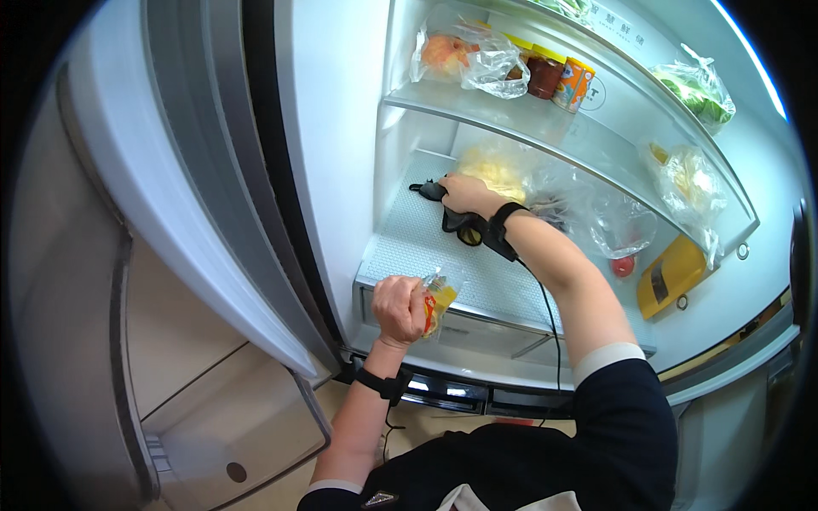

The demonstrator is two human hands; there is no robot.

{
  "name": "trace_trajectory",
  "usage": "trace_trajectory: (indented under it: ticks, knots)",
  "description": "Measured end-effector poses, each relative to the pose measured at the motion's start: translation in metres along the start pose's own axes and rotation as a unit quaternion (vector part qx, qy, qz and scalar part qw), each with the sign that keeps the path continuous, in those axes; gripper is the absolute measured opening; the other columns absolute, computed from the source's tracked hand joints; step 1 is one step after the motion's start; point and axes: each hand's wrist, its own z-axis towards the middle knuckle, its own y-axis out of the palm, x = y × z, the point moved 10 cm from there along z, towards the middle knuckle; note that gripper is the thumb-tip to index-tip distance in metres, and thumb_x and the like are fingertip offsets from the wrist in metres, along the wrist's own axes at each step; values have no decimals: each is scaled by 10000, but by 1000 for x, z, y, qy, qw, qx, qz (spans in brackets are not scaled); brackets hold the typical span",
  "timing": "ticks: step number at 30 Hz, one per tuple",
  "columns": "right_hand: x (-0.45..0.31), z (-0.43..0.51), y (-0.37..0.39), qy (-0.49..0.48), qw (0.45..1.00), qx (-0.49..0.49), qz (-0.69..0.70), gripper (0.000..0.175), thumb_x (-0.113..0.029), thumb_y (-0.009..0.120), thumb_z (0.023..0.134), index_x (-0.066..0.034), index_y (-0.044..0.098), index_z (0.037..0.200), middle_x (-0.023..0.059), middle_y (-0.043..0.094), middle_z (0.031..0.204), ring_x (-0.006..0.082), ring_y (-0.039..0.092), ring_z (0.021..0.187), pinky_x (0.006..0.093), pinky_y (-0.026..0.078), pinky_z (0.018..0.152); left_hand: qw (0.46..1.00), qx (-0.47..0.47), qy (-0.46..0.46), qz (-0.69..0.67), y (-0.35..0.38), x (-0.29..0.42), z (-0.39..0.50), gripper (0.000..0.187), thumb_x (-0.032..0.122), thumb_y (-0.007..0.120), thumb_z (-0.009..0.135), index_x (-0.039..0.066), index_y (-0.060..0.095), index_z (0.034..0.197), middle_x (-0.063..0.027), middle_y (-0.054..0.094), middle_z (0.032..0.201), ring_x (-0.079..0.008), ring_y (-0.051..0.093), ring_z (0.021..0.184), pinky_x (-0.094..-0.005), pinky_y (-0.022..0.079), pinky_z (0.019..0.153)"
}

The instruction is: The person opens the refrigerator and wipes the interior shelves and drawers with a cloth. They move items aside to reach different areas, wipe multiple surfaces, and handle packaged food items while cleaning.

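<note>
My left hand [399, 310] is closed around a crinkled clear plastic packet [438, 303] with yellow and red print, at the front edge of the fridge's bottom shelf. Deeper in, my right hand [465, 193] has its fingers curled on a dark grey and black item [429, 190] with a small loop at its end; its exact kind is unclear. Below that hand lies a black object with a round, yellowish face [470, 236], partly hidden by my wrist. Both lie over the textured white shelf mat [415, 246]. Close behind my right hand is a clear bag of pale yellow food [492, 167].
A glass shelf [498, 118] overhangs my right hand, carrying bagged fruit [447, 54], a dark red jar [545, 76] and an orange can [573, 85]. Rightward are plastic bags [617, 220], a red fruit [622, 266] and a yellow packet [671, 278]. The fridge door [192, 191] stands open left.
</note>
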Motion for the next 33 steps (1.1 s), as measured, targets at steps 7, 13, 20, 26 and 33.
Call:
trace_trajectory:
  ticks: [7, 13, 20, 26, 33]
  knots:
    - [14, 23, 3, 66, 997, 30, -3, 356, -163, 573, 873, -97, 697, 1201, 159, 657, 1227, 371, 649, 1133, 452, 533, 960, 1000, 1, -12, 3, -1, -4, 1, 56, 97, 612, 884, 59, 641, 855, -95, 651, 781, -294, 623, 730, -400, 468, 727]
    - [-77, -42, -7, -176, 975, 30, 130, 391, -142, 566, 880, -116, 676, 1254, 177, 622, 1222, 376, 619, 1121, 440, 493, 1005, 1000, 8, -12, -7, -2, -1, 0, 44, 91, 612, 883, 59, 642, 875, -105, 645, 778, -308, 614, 728, -415, 461, 726]
    - [-72, -52, -39, -175, 939, 25, 294, 530, -330, 669, 888, -75, 624, 1350, 213, 659, 1279, 346, 614, 1192, 404, 470, 1038, 999, -4, -1, -31, -3, 2, 2, 49, 81, 612, 898, 55, 648, 877, -95, 649, 791, -288, 609, 740, -399, 453, 741]
    - [-67, 12, 14, -59, 994, 32, 90, 492, -358, 582, 949, -163, 573, 1400, 148, 560, 1435, 442, 514, 1265, 475, 437, 1079, 985, -44, -109, -128, -16, -6, -18, 80, 75, 588, 935, 31, 653, 918, -118, 649, 836, -307, 616, 760, -389, 476, 742]
    - [-162, -93, 2, -282, 945, 19, 164, 356, -82, 603, 850, -137, 651, 1199, 42, 628, 1340, 380, 565, 1181, 458, 482, 1023, 910, -2, -307, -280, -45, -14, -89, 185, 102, 490, 1043, 21, 656, 1042, 10, 623, 912, -53, 552, 836, -226, 467, 776]
